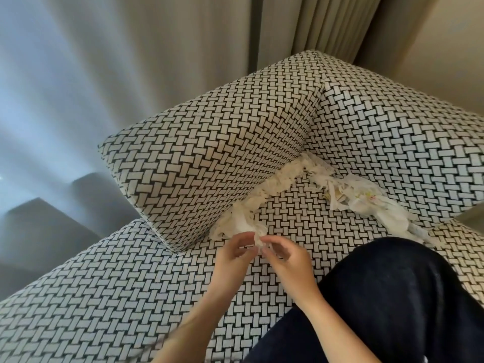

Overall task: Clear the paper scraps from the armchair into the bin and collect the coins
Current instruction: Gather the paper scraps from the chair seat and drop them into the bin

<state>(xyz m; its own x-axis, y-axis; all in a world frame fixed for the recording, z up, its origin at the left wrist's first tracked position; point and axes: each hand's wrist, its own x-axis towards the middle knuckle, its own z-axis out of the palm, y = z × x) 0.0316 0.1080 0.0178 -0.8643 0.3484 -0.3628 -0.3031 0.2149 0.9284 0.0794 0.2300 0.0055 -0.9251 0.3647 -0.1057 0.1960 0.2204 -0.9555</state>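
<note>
White paper scraps (pixel 277 184) fill the crevice between the armchair's seat (pixel 301 218) and its left arm cushion (pixel 209 153). A second heap of scraps (pixel 358 203) lies along the back cushion (pixel 392 142) at the right. My left hand (pixel 233 255) and my right hand (pixel 285 260) meet at the near end of the crevice, and both pinch a wad of scraps (pixel 258 239) with curled fingers. No coin and no bin show in the view.
The armchair has a black-and-white woven pattern. My knee in dark trousers (pixel 387 297) rests on the seat at the lower right. Beige curtains (pixel 314 24) hang behind the chair, with sheer curtain at the left.
</note>
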